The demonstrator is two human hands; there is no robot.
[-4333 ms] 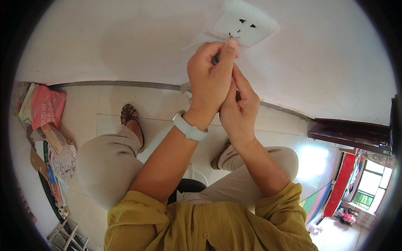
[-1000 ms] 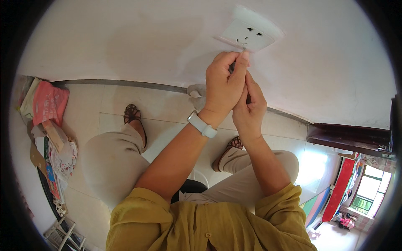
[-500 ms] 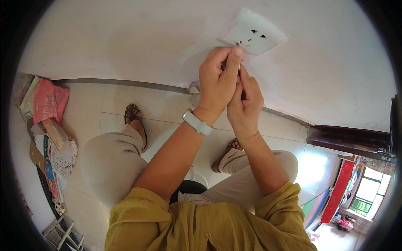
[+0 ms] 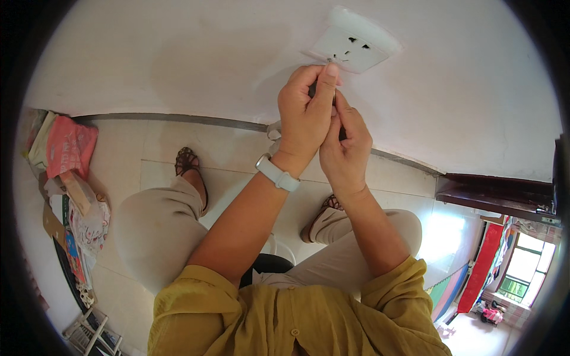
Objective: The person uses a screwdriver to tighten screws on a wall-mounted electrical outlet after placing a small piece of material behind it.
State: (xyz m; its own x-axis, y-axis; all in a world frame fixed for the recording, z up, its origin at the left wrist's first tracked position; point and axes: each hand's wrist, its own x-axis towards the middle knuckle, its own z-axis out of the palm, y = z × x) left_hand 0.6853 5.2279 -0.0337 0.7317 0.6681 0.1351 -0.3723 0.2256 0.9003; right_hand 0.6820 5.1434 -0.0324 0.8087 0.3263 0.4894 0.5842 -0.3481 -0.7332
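A white wall socket (image 4: 355,48) with dark slots is set in the pale wall. My left hand (image 4: 303,113) is closed at its lower left edge, thumb and fingers pinching a slim dark tool (image 4: 312,89). A small metal tip of the tool shows past the thumb, at or very near the socket's lower slots; I cannot tell whether it goes in. Just below, my right hand (image 4: 347,151) is closed round the tool's lower end, fingertips against the left hand. Most of the tool is hidden, so its exact kind is unclear.
Under the wall runs a grey skirting strip (image 4: 172,117) above the tiled floor (image 4: 127,133). Bags, including a pink one (image 4: 71,145), and cardboard lie at the left. A dark wooden door frame (image 4: 499,193) juts in at the right. My knees are spread below the hands.
The socket and both hands sit slightly higher and further left in the picture. My grip on the tool looks the same.
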